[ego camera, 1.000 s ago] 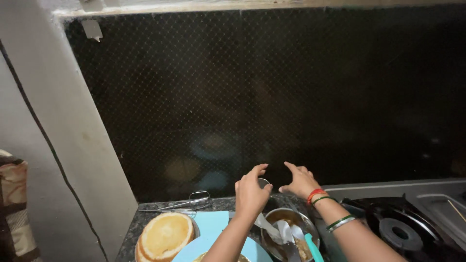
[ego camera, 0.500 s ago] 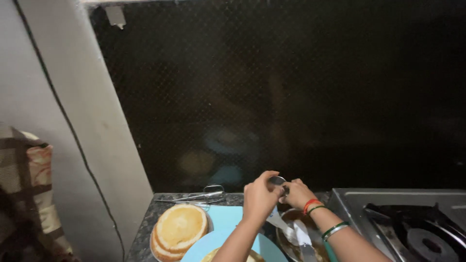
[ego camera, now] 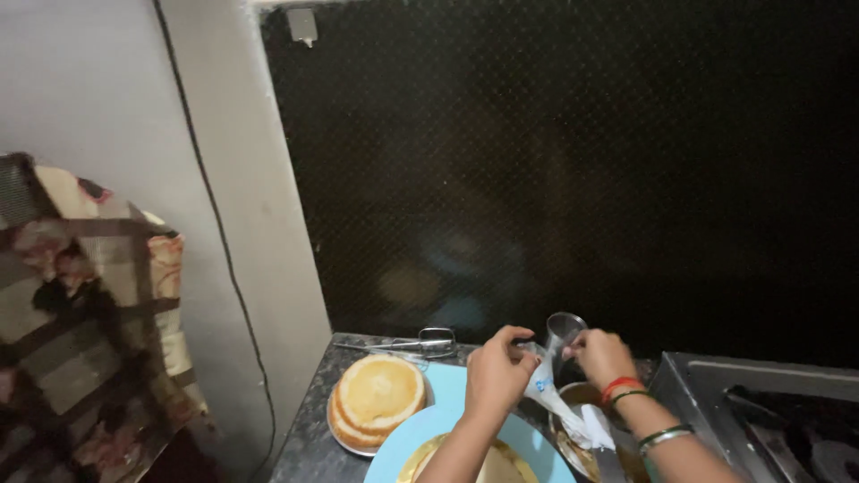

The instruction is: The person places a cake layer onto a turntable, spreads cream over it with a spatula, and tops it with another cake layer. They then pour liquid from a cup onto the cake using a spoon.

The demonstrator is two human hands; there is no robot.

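Observation:
My left hand (ego camera: pixel 495 371) and my right hand (ego camera: pixel 600 354) are raised together over the counter, both gripping a clear plastic piping bag (ego camera: pixel 553 386) that hangs between them. A small steel cup-like piece (ego camera: pixel 564 329) sits at the bag's top, by my right fingers. The bag's lower end trails into a steel bowl (ego camera: pixel 573 440) below my right wrist. A round golden cake layer (ego camera: pixel 377 398) rests on a plate left of my left hand. A light blue round board (ego camera: pixel 420 429) with another cake disc (ego camera: pixel 494 465) lies under my left forearm.
Metal scissors (ego camera: pixel 407 343) lie at the back of the dark speckled counter (ego camera: pixel 313 438). A gas stove (ego camera: pixel 769 411) stands at the right. A black wall fills the back. A patterned cloth (ego camera: pixel 80 304) hangs at the left beside a white wall with a cable.
My hands have come together from apart and taken hold of the piping bag and steel piece. The view has shifted, showing more of the left wall and cloth.

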